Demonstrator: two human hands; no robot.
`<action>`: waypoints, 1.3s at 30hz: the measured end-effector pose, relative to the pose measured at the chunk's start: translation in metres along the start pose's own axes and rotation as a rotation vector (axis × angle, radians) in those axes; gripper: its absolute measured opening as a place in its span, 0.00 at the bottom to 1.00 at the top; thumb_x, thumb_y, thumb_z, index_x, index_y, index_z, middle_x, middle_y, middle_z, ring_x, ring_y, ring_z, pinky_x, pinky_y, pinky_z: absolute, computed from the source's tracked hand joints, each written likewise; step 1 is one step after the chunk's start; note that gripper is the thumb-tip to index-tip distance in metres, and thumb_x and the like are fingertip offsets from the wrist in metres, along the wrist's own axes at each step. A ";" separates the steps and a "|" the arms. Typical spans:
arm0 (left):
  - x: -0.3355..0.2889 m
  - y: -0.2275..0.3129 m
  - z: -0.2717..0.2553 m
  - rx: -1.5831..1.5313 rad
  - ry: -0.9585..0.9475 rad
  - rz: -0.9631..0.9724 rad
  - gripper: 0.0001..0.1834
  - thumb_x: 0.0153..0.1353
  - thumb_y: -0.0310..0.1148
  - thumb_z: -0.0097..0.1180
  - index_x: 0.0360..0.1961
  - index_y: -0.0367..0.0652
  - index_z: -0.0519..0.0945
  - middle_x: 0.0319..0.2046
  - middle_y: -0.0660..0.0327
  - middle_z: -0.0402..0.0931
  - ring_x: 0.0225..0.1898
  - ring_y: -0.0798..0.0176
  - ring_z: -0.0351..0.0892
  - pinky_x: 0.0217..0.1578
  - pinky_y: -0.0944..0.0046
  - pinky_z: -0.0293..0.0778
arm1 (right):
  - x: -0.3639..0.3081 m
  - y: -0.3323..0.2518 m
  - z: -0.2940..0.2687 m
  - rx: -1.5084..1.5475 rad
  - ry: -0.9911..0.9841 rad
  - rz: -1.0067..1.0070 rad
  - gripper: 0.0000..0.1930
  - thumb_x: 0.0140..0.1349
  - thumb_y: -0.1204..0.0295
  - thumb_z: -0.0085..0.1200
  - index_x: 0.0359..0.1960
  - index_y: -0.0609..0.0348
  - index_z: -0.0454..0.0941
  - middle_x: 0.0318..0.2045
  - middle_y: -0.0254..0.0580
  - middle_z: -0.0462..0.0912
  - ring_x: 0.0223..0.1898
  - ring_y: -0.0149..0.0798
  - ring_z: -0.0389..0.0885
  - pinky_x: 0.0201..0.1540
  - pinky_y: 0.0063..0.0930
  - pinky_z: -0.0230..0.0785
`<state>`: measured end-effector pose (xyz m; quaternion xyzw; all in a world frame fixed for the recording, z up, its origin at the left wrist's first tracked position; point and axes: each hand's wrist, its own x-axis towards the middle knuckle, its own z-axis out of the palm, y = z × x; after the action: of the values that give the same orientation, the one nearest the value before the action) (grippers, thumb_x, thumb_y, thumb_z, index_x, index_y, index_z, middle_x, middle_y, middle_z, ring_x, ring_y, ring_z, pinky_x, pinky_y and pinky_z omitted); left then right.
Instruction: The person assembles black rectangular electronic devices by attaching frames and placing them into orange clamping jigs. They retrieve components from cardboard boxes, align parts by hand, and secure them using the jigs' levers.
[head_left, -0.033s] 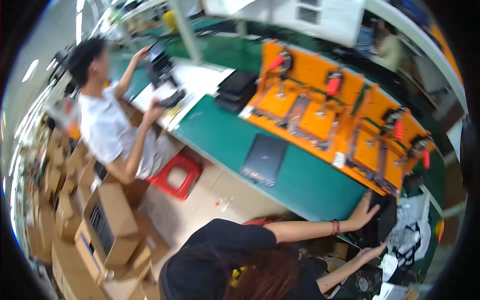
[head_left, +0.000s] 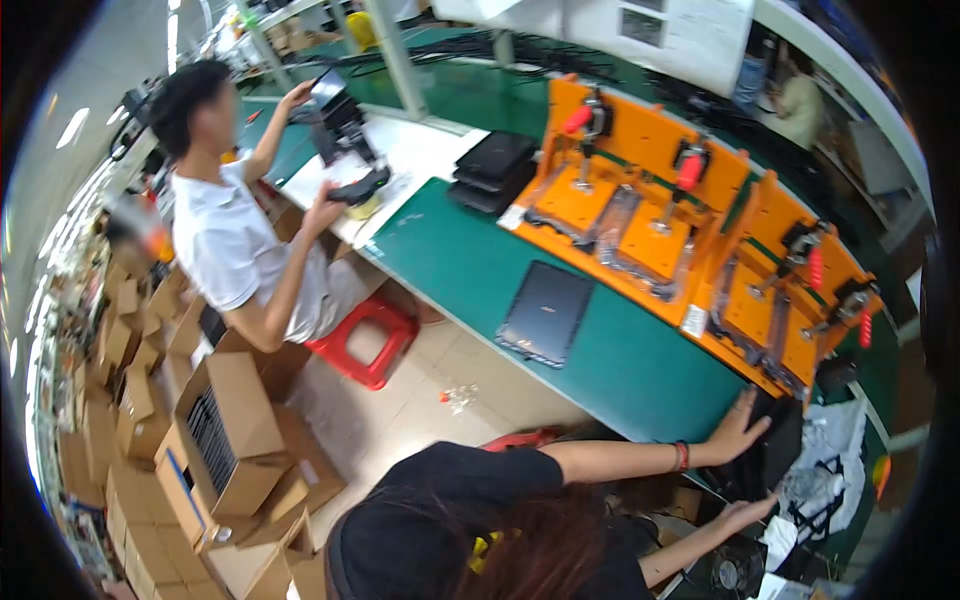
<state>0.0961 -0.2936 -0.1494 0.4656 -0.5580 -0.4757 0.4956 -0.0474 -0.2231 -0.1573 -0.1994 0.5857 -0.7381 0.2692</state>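
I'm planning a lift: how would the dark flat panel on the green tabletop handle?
The dark panel is probably stiff, given its straight edges; likely light, as it looks thin; unlikely to roll, lying flat.

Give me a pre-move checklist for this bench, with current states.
1. Left hand on the black item: ok, spread against it.
2. Right hand firmly gripping the same item: cannot tell; it is at the lower edge, grip unclear.
3. Panel flat on the green table: ok.
4. Red-handled clamps locked: cannot tell.
5. Floor free of litter: not ok, small bits lie there.
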 end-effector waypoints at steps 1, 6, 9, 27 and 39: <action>0.000 0.008 -0.004 0.046 -0.089 -0.060 0.42 0.65 0.50 0.41 0.66 0.30 0.40 0.68 0.43 0.37 0.70 0.47 0.34 0.67 0.57 0.37 | -0.002 -0.007 0.004 -0.087 0.038 0.000 0.26 0.63 0.62 0.34 0.58 0.66 0.66 0.56 0.48 0.69 0.56 0.44 0.67 0.60 0.37 0.58; 0.007 -0.005 -0.008 0.013 -0.008 -0.046 0.37 0.67 0.46 0.38 0.67 0.33 0.42 0.68 0.47 0.37 0.70 0.48 0.33 0.68 0.58 0.35 | -0.012 -0.015 0.038 -0.128 -0.042 -0.020 0.26 0.63 0.61 0.33 0.59 0.65 0.65 0.56 0.49 0.69 0.56 0.44 0.67 0.60 0.37 0.57; 0.004 -0.013 -0.012 -0.015 -0.014 0.008 0.34 0.68 0.42 0.37 0.67 0.35 0.42 0.69 0.49 0.37 0.70 0.50 0.33 0.68 0.58 0.35 | -0.020 -0.013 0.045 -0.133 -0.101 -0.038 0.27 0.64 0.60 0.32 0.59 0.64 0.65 0.56 0.49 0.68 0.57 0.44 0.66 0.60 0.37 0.57; 0.004 0.002 -0.154 -0.291 -0.186 -0.252 0.40 0.64 0.54 0.37 0.67 0.35 0.45 0.69 0.49 0.33 0.71 0.53 0.27 0.67 0.59 0.35 | -0.093 -0.003 0.080 -0.184 -0.396 -0.068 0.25 0.67 0.60 0.31 0.61 0.61 0.61 0.60 0.43 0.63 0.60 0.37 0.59 0.61 0.31 0.49; 0.006 0.021 -0.141 -0.081 -0.128 -0.251 0.45 0.62 0.58 0.39 0.66 0.30 0.45 0.67 0.45 0.39 0.69 0.50 0.36 0.66 0.58 0.38 | -0.032 -0.014 0.092 0.131 -0.610 0.398 0.25 0.64 0.63 0.43 0.62 0.58 0.62 0.59 0.42 0.66 0.61 0.41 0.63 0.62 0.37 0.55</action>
<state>0.2356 -0.3068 -0.1199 0.4802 -0.5062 -0.5847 0.4139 0.0316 -0.2702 -0.1217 -0.2748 0.4573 -0.6136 0.5821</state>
